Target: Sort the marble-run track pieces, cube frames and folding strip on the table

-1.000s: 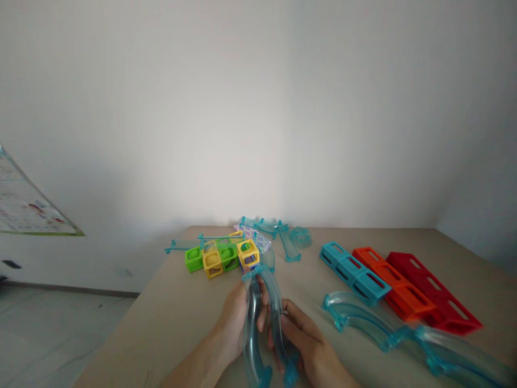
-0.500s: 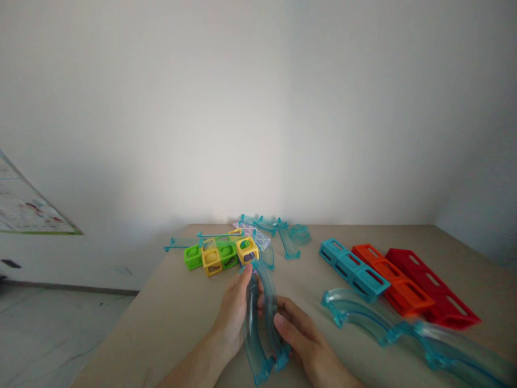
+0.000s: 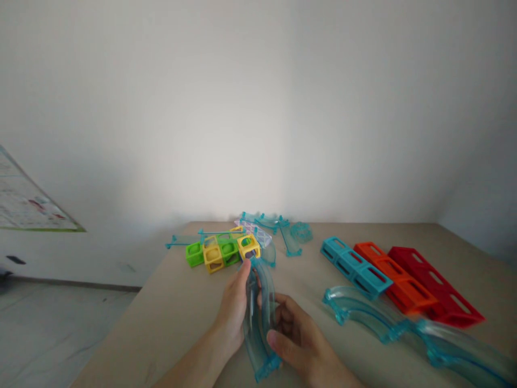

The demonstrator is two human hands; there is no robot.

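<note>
Both my hands hold clear teal curved track pieces (image 3: 258,318) above the near part of the beige table (image 3: 177,318). My left hand (image 3: 233,312) grips them from the left, fingers reaching up along the curve. My right hand (image 3: 294,337) is closed on their lower right side, thumb over the edge. The pieces' far end lies close to a cluster of green and yellow cubes (image 3: 222,252).
Loose teal track bits (image 3: 283,231) lie behind the cubes. To the right sit a blue block row (image 3: 355,268), an orange one (image 3: 393,276) and a red one (image 3: 436,293). A long wavy teal track (image 3: 404,328) runs along the near right. A poster (image 3: 24,205) hangs at the left.
The two separate curved pieces have been brought together into one stack. My right hand has shifted up and round their lower end, and the pieces sit a little higher.
</note>
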